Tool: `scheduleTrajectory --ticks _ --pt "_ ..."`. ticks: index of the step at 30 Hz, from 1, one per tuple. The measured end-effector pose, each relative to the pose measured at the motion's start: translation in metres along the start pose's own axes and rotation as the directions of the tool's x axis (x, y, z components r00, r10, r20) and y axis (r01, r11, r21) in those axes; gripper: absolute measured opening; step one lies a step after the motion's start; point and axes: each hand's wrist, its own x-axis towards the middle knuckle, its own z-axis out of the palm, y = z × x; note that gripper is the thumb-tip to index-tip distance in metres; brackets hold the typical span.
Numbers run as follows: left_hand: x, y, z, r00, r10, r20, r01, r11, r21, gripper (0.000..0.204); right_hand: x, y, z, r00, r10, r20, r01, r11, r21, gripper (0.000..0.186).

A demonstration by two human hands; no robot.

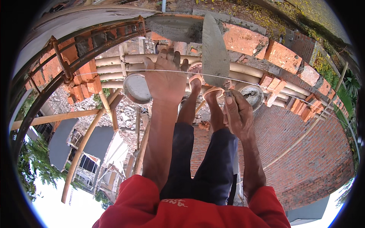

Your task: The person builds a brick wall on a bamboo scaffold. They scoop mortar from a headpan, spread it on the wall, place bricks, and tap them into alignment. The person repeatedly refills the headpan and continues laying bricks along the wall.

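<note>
To the right of my trowel (215, 53), a row of bricks (243, 40) lay along the far side, so that stretch looked done to me. To its left ran grey mortar (175, 28) with no brick on it that I could see; I judged that part unfinished. Loose bricks (272, 89) sat piled on the poles (247, 69), seemingly unused. The trowel was broad, grey and pointed, dull as if filmed with mortar. It stood mid-scene, tip to the far side, between the left bucket (139, 102) and the right bucket (261, 98). My right hand (238, 114) had its fingers clamped on the handle; my left hand (166, 78) had its fingers apart, nothing visible in them.
</note>
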Motion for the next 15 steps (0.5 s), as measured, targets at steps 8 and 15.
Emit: scheduleTrajectory --ticks 8,15 --pt "0.040 0.044 -0.025 0.784 -0.177 0.596 0.277 0.957 -0.081 0.077 0.012 -0.020 0.051 0.980 -0.198 0.015 0.193 0.931 -0.310 0.033" --pt "0.054 0.068 -0.035 0.653 -0.252 0.714 0.370 0.929 -0.011 0.075 0.019 -0.052 0.058 0.946 -0.320 0.059 0.270 0.673 -0.689 0.035"
